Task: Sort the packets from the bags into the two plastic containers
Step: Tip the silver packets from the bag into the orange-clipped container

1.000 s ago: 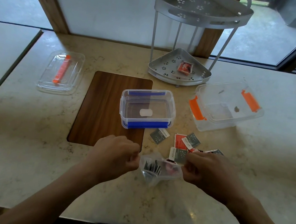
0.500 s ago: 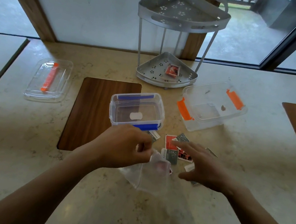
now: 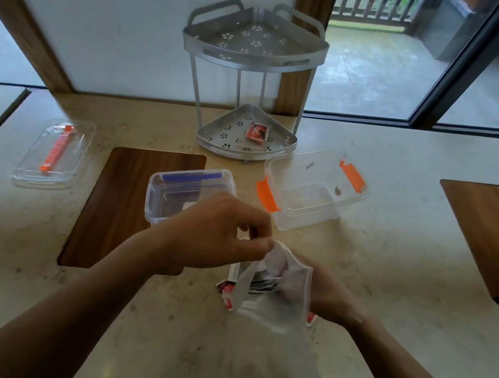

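Barely started, both containers [image 3: 313, 192] are sitting empty while the left hand [image 3: 214, 235] is pinching the bag [image 3: 275, 304], right hand [image 3: 326, 295] unclear behind it.

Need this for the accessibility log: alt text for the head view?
A person's left hand pinches the top of a clear plastic bag while the right hand reaches into it, above loose packets on a marble table. Behind sit a blue-clipped container and an orange-clipped container, both open.

A left hand [image 3: 217, 236] pinches the top of a clear plastic bag [image 3: 276, 297] above scattered red and grey packets [image 3: 227, 290]; the right hand [image 3: 328, 294] sits behind it, near blue-clipped [image 3: 156, 193] and orange-clipped containers [image 3: 313, 192].
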Available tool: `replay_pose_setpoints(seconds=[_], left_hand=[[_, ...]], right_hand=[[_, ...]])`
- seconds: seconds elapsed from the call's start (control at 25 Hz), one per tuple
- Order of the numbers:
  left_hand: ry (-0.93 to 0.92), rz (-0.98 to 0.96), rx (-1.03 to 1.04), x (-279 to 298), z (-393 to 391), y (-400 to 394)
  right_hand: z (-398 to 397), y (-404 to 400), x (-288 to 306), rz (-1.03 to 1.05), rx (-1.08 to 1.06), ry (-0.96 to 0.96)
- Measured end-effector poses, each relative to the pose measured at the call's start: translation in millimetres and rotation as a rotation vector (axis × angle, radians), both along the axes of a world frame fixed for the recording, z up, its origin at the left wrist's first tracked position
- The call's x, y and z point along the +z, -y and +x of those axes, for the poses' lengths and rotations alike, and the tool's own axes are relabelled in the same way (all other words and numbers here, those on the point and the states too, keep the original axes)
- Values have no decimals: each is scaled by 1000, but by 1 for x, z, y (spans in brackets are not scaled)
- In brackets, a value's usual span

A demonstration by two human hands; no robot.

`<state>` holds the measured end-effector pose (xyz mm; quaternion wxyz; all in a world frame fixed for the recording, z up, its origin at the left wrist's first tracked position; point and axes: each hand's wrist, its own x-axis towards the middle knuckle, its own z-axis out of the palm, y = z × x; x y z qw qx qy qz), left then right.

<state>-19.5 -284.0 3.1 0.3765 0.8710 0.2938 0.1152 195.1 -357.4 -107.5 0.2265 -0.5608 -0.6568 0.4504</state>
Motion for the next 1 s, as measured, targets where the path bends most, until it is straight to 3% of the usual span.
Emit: replay_pose_setpoints(seconds=[0.32,0.48,0.6,0.76,1.0], left_hand=[[197,-80,193,0,79,-2],[326,-176,542,-20,106,-7],[312,-404,818,-50,117,10],[99,-670,669,-87,127,43],[146,-746,645,-103,145,45]], right_hand=[[77,-1,3,-77,107,-47],[115,1,-6,-165,13,-138],[138,2,-8,-215,-101,-185],[149,-6,-5,-221,-185,-230],[143,-25,-2,-225,-199,-265]])
